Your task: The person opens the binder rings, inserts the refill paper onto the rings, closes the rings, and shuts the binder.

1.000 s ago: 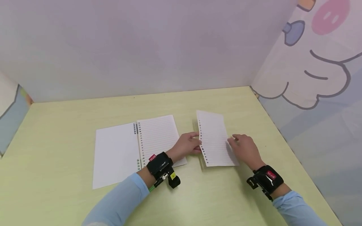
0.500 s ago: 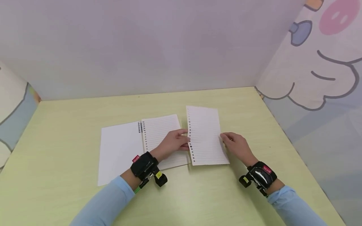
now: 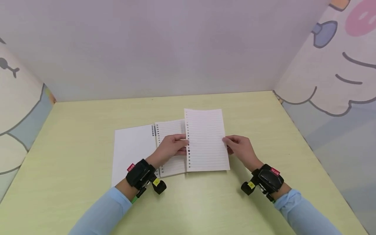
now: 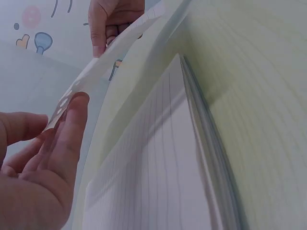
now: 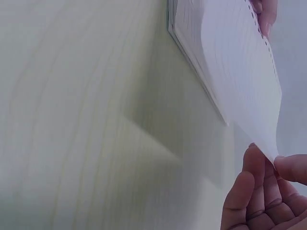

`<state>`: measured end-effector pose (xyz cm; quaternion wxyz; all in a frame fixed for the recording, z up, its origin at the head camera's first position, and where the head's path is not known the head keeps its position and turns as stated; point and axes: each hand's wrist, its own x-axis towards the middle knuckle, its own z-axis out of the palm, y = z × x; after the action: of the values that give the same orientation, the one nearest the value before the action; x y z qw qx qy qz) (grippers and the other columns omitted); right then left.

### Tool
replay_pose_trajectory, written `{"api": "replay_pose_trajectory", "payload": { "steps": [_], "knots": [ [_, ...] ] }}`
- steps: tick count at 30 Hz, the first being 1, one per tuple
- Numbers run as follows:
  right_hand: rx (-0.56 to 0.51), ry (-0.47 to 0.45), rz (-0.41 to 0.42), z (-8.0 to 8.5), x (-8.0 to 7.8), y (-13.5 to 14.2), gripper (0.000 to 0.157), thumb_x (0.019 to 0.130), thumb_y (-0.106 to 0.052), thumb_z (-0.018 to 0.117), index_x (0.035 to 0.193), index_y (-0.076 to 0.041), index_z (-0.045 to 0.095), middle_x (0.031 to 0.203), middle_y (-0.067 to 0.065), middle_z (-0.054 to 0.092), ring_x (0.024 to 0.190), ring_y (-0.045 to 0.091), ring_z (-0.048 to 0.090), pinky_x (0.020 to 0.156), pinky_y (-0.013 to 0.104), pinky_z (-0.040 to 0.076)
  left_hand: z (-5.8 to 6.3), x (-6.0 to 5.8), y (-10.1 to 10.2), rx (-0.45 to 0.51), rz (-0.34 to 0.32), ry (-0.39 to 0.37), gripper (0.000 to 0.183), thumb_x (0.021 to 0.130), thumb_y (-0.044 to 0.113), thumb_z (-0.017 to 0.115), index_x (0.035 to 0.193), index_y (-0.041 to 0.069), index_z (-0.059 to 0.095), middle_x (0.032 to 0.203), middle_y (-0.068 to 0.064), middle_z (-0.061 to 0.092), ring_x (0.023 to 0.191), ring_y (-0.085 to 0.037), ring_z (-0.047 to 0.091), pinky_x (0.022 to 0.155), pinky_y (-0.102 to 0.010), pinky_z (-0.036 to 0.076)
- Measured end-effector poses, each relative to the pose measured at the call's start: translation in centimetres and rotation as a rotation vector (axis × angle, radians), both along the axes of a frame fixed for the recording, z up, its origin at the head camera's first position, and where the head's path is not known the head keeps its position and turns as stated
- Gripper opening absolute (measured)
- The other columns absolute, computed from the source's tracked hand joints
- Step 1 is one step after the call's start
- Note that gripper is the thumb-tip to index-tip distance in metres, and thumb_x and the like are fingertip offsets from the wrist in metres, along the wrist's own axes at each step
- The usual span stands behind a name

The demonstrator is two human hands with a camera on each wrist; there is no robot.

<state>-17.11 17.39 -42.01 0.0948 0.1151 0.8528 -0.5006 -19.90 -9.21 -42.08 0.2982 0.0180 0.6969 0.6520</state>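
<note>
A loose lined sheet of paper (image 3: 206, 140), punched with holes down its left side, is held up over the right part of an open ring-bound notebook (image 3: 170, 127). My left hand (image 3: 169, 148) pinches its holed edge between thumb and fingers. At the opposite edge, my right hand (image 3: 241, 149) pinches the paper too. In the left wrist view the sheet (image 4: 91, 72) is raised above the notebook's page stack (image 4: 148, 158), with a gap between them. The right wrist view shows the thumb and fingertips of the right hand (image 5: 264, 191) at a lower corner region of the sheet.
The notebook's white cover (image 3: 133, 150) lies flat to the left of its pages, partly behind the left forearm. All rests on a pale yellow-green table (image 3: 199, 209). A plain wall (image 3: 164, 49) stands behind, with cartoon-printed walls (image 3: 329, 137) at the sides.
The sheet has moved left, from beside the notebook to over its right pages, and now faces up more squarely. My right hand has come to grip its right edge; the left kept its pinch.
</note>
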Motion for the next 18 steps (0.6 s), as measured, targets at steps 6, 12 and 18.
{"api": "replay_pose_trajectory", "payload": {
  "steps": [6, 12, 18],
  "knots": [
    [-0.044, 0.024, -0.001, -0.1, -0.2, -0.7, 0.042, 0.093, -0.026, 0.060, 0.119, 0.006, 0.065, 0.081, -0.002, 0.066, 0.068, 0.008, 0.059, 0.062, 0.018, 0.053, -0.5, -0.3, -0.7, -0.062, 0.042, -0.008, 0.039, 0.095, 0.018, 0.058, 0.128, -0.002, 0.060, 0.117, -0.025, 0.069, 0.087, -0.019, 0.071, 0.083, -0.034, 0.061],
    [-0.076, 0.033, 0.001, -0.1, -0.6, -1.7, 0.040, 0.094, -0.025, 0.061, 0.118, 0.006, 0.065, 0.077, -0.006, 0.064, 0.067, 0.008, 0.059, 0.060, 0.016, 0.053, -0.9, -0.5, -1.8, -0.125, 0.076, -0.002, 0.037, 0.094, 0.022, 0.060, 0.121, -0.002, 0.066, 0.100, -0.020, 0.073, 0.075, -0.015, 0.072, 0.073, -0.029, 0.062],
    [-0.113, 0.009, 0.021, -0.3, -1.0, -2.7, 0.039, 0.094, -0.024, 0.060, 0.119, 0.006, 0.065, 0.081, -0.002, 0.067, 0.067, 0.010, 0.061, 0.060, 0.017, 0.053, -0.8, -0.3, -3.0, -0.179, 0.100, 0.003, 0.035, 0.093, 0.025, 0.061, 0.116, -0.001, 0.068, 0.088, -0.014, 0.073, 0.066, -0.013, 0.070, 0.060, -0.021, 0.060]
  ]
}}
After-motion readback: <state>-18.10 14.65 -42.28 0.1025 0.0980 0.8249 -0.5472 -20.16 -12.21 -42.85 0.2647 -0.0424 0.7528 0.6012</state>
